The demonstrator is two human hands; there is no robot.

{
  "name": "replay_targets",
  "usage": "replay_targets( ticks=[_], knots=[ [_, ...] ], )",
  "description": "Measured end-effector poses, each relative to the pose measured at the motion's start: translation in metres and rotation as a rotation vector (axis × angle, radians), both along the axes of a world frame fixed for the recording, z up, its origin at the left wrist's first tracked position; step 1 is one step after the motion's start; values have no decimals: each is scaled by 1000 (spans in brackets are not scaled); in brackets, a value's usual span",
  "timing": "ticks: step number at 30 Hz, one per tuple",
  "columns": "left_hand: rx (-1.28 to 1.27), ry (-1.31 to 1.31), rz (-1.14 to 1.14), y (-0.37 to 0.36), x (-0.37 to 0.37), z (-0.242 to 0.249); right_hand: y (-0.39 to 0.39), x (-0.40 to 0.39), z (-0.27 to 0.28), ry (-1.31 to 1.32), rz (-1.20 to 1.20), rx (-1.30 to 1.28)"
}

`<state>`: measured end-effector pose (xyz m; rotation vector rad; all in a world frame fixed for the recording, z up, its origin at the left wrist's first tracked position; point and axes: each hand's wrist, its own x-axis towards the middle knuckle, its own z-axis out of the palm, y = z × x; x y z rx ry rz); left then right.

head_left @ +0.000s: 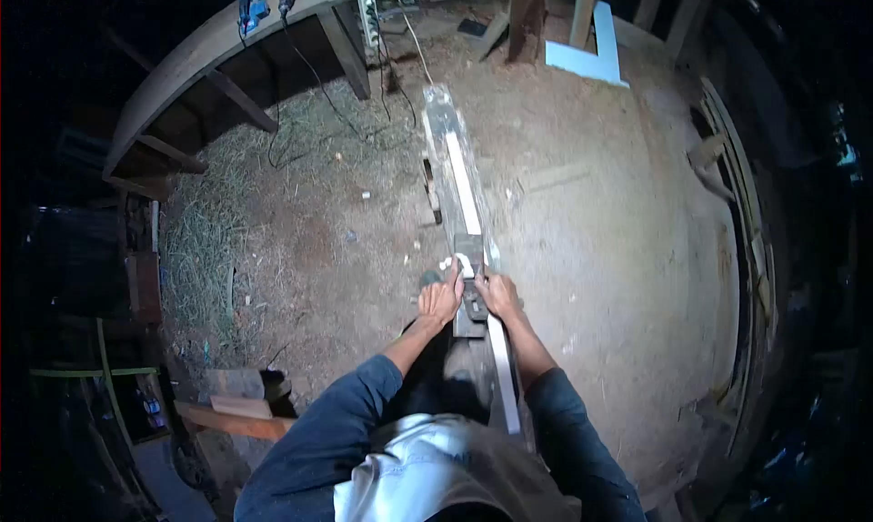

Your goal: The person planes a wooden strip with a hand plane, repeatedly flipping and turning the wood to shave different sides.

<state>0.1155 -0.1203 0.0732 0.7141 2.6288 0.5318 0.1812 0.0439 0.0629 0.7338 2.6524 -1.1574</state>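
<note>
both hands grip one hand plane (470, 286) that sits on a long pale plank (464, 190): the left hand (441, 299) is clenched on its left side, the right hand (498, 295) clenched on its right. the plank runs ahead of the grip and back under it, over a dirt floor (591, 249). far ahead and left of the grip, one wooden workbench (209, 54) carries two power tools (253, 11). no writing is readable.

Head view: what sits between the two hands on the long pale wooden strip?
A dark hand plane, gripped by left hand and right hand, on the strip.
</note>
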Motion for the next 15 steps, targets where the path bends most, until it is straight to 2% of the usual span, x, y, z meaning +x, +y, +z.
replay_targets(
  ticks=[2,7,9,10,13,15],
  knots=[
    [2,29,-52,-22,45,8,-24,48,11,17,-36,-9],
    [88,92,-173,-44,101,44,-60,124,87,-51,-182,32],
    [75,86,-204,-56,116,57,-72,144,111,21,-279,75],
    [87,99,-203,-63,125,62,-76,151,110,253,-271,117],
    [114,133,-222,-69,132,82,-82,165,130,317,-175,16],
    [121,124,-269,-75,134,88,-84,164,132,232,-188,-31]
  ],
)
